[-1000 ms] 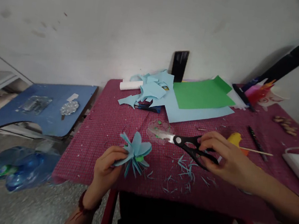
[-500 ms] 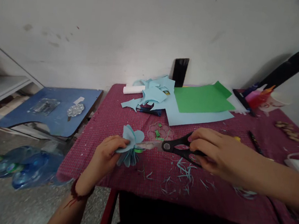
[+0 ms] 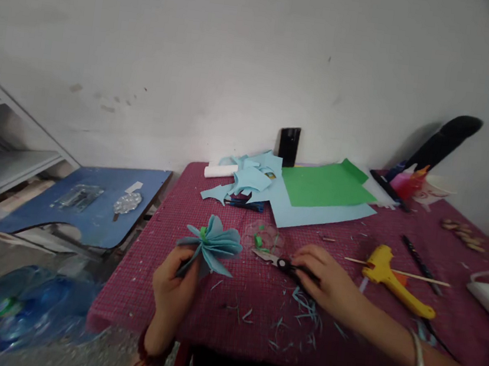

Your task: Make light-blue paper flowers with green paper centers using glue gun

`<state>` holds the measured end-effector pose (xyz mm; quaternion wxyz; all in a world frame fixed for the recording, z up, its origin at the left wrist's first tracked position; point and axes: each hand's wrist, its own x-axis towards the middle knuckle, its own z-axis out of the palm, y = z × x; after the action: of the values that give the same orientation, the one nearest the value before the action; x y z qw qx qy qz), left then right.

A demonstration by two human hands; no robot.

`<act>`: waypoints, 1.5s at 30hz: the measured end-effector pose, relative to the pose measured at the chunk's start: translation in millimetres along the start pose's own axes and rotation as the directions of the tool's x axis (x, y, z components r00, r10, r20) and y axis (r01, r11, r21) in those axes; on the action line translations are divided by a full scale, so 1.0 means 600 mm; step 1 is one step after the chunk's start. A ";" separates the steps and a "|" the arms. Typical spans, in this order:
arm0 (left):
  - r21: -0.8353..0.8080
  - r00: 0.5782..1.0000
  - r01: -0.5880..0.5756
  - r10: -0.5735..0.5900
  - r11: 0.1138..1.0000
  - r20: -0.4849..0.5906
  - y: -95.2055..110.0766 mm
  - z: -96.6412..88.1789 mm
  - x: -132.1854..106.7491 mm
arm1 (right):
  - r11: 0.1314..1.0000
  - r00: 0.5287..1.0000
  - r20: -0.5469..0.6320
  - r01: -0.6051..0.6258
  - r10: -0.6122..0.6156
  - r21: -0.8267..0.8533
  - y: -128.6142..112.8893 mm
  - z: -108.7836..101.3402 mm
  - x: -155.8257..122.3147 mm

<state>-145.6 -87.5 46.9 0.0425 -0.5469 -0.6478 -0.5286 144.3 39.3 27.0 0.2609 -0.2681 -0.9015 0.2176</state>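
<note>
My left hand (image 3: 177,278) is closed round the lower petals of a light blue paper flower (image 3: 219,244), held above the table's near left part. Its folded petals fan out, and a small green piece shows at its middle. To the right, my right hand (image 3: 320,275) grips the black handles of a pair of scissors (image 3: 267,258). The blades point left, low over the table, and are apart from the flower. Part of the handles is hidden under my fingers. Beyond the blade tips lies a clear round plastic piece (image 3: 279,244) with green paper bits (image 3: 257,240).
A yellow glue gun (image 3: 403,291) and a wooden stick (image 3: 420,277) lie right of my right hand. Thin blue paper shreds (image 3: 307,309) litter the maroon tablecloth (image 3: 167,233). Green paper (image 3: 324,184), blue scraps (image 3: 251,179) and a phone (image 3: 289,147) are along the wall.
The scissors have come away from the flower and dropped lower, their blades nearer together. My left hand has turned the flower so its green middle shows. The view has tilted up, and the glue gun is uncovered.
</note>
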 end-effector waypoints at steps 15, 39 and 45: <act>-0.075 0.997 -0.073 0.075 0.994 0.023 0.029 0.057 -0.031 | 0.978 0.996 -0.064 0.069 -0.058 0.195 -0.118 -0.018 0.078; 0.105 0.932 -0.361 0.363 0.927 -0.005 0.064 0.108 -0.061 | 0.979 0.980 -0.170 0.130 -0.104 0.154 -0.097 0.023 0.094; 0.095 0.963 -0.258 0.264 0.961 -0.058 0.082 0.115 -0.053 | 0.967 0.971 -0.207 0.164 -0.123 0.193 -0.099 0.027 0.090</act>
<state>-60.0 -65.9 28.0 0.1581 -0.6064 -0.5903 -0.5088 74.3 22.2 65.3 0.3889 -0.1928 -0.8611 0.2646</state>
